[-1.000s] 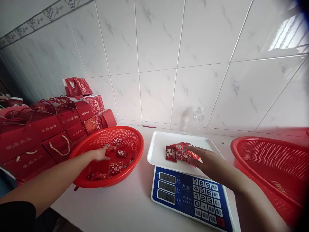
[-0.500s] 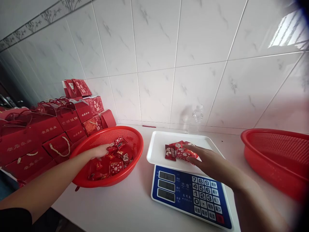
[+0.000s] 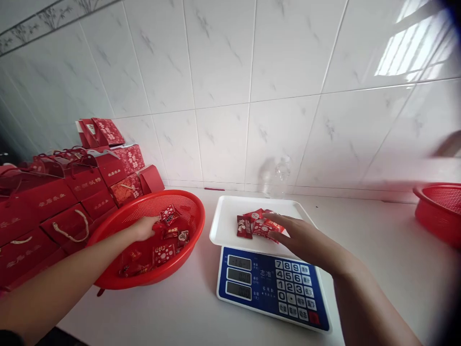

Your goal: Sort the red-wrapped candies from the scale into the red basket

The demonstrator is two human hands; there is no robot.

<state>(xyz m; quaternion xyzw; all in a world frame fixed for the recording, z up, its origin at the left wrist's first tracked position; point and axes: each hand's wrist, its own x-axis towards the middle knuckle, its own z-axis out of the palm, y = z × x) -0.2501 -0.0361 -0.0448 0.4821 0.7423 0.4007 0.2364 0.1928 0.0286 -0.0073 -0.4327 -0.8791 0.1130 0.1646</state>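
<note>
**At work in the red basket [image 3: 180, 204] and over the white tray [image 3: 223, 226]**

With the left hand [image 3: 146, 228] down inside the red basket, fingers among or just beside red wrapped packets [image 3: 163, 254]. Cannot tell how far closed or around what, with fingertips partly hidden. In that basket, a loose scatter of packets, some dotted with white, some darker, mostly toward the middle and right side, with a few near the front wall.

On the white tray, near its middle, a small overlapping heap of similar packets [image 3: 245, 228], one dark one lying at its left edge. Over the right part of that heap, the right hand [image 3: 295, 235], palm down, thumb spread well away from the fingers, with no packet clasped between them; cannot tell how firmly in contact.

Beneath the tray, a scale [image 3: 264, 302] with a blue panel, on a pale table [image 3: 201, 319]. Behind the tray, near the wall, a clear bottle [image 3: 283, 174]. Stacked to the left, just beside the red basket, red boxes [image 3: 54, 199], several with cord handles, insides hidden. At the far right, a second red basket [image 3: 441, 218], cut off by the edge of view, contents impossible to make out.
</note>
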